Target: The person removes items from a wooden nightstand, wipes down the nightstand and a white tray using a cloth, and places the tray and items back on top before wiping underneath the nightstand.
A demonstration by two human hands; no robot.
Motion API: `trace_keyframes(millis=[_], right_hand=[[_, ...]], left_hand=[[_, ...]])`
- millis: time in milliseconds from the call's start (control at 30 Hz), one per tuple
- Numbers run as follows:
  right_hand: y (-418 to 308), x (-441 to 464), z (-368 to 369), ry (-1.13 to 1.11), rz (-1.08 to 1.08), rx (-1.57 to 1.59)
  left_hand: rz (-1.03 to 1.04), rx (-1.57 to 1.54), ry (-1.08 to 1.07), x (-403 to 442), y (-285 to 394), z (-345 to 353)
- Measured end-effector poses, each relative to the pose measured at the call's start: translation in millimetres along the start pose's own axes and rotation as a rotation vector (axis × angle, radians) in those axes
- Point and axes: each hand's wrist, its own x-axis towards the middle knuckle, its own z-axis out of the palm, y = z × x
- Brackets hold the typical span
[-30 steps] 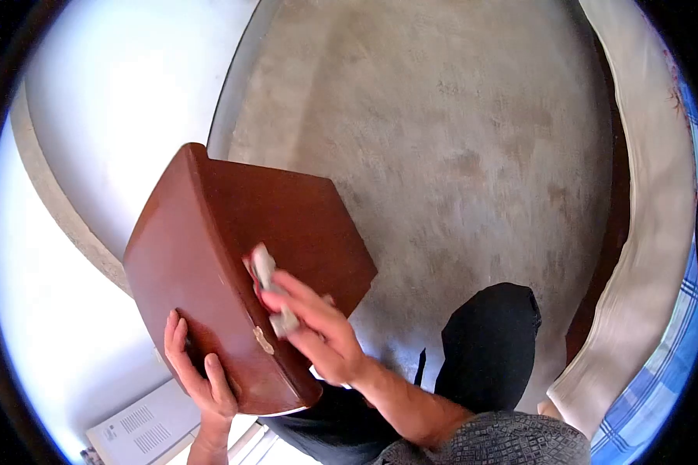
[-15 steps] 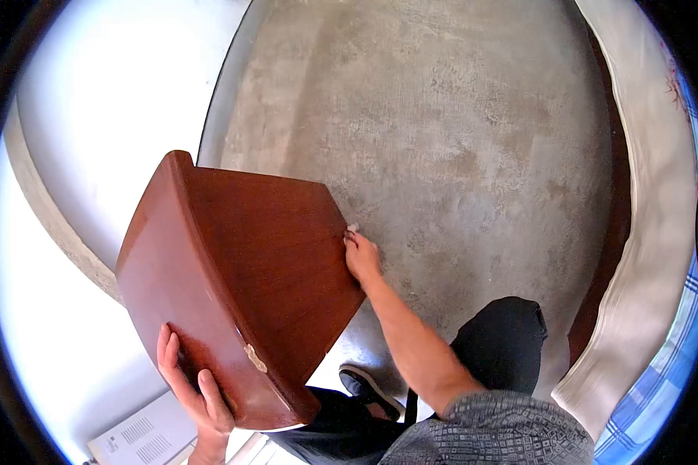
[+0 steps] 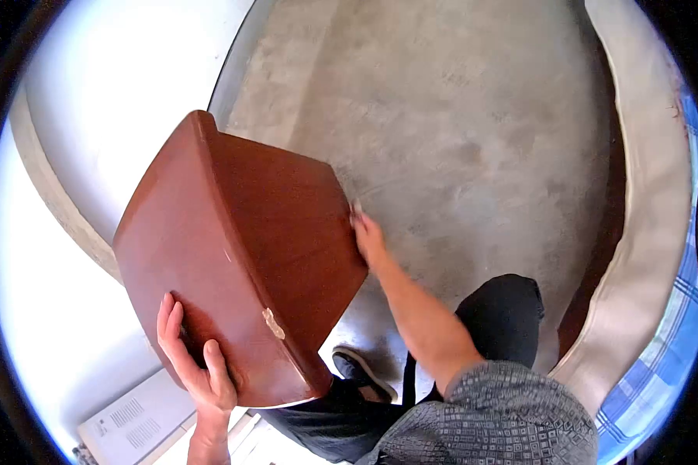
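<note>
A glossy reddish-brown wooden cabinet (image 3: 287, 232) stands in front of my legs, with a pale chipped patch on the edge of its top. My left hand (image 3: 202, 368) lies on the top near its close end, fingers and thumb apart. At the far lower edge of the cabinet's side is my right hand (image 3: 371, 236), its fingers closed. A small pale bit shows at its fingertips, too blurred to name. The cabinet's front and its far sides are hidden.
A white wall (image 3: 139, 85) rises on the left. Below it lies a flat white box with vents (image 3: 136, 418). Grey concrete floor (image 3: 457, 139) stretches ahead. On the right is a bed with a beige edge (image 3: 651, 209) and blue checked fabric (image 3: 667, 360).
The cabinet appears slightly higher and more turned in view, partly from camera movement. My right hand has shifted a little upward along the cabinet's edge. My left hand stays on the top.
</note>
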Motion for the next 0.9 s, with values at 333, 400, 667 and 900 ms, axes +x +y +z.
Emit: trace_keyframes(millis=[333, 400, 667, 900], right_hand=[[-167.3, -246.0, 11.0, -0.041, -0.245, 0.294], [-205.2, -282.4, 8.3, -0.159, -0.249, 0.409], [-203.6, -294.6, 10.4, -0.140, -0.570, 0.200], [-221.0, -274.0, 11.7, -0.061, -0.574, 0.277]], left_hand=[[-0.009, 0.028, 0.021, 5.7, 10.1, -3.5], [-0.018, 0.029, 0.018, 2.6, 9.9, -5.5], [0.619, -0.079, -0.348, -8.6, 11.1, -25.2], [0.641, 0.014, -0.318, 9.1, 33.9, -10.5]])
